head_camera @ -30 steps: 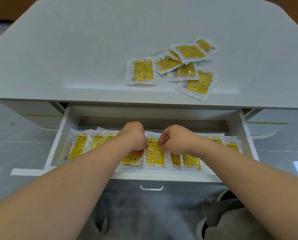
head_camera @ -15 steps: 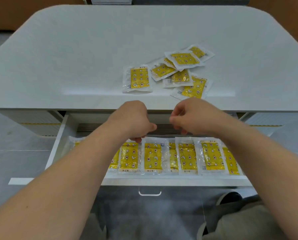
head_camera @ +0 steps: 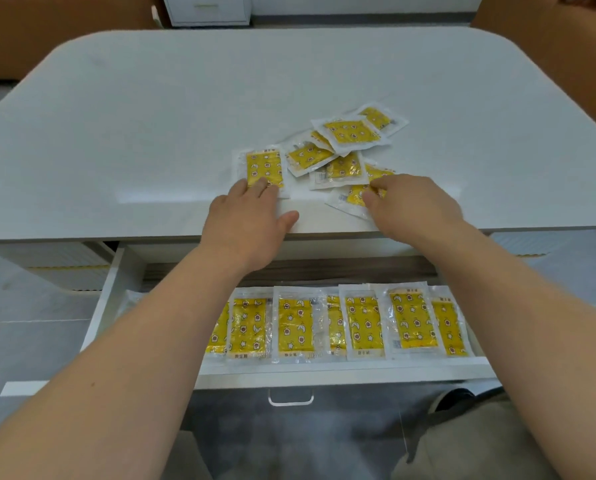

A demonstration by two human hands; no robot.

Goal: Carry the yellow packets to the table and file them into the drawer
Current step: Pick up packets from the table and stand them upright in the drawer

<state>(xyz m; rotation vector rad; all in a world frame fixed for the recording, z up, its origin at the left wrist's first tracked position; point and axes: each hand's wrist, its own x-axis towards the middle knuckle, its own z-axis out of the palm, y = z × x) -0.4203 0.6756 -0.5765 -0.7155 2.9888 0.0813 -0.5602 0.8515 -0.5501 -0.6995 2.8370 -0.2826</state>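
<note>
Your left hand [head_camera: 251,216] rests flat on the lone packet [head_camera: 264,168] on the desk [head_camera: 151,133]. Your right hand [head_camera: 411,206] pinches the pile's nearest packet [head_camera: 354,198].

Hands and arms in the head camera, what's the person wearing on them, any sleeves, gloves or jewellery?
Nothing shows. The left hand and right hand are bare: no gloves, rings or watch. The left forearm and right forearm are uncovered, with no sleeve in view.

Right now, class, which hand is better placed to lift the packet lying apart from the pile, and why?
Left. The fingers of the left hand rest on that lone packet, which nothing overlaps; the right hand is across at the pile.
</note>
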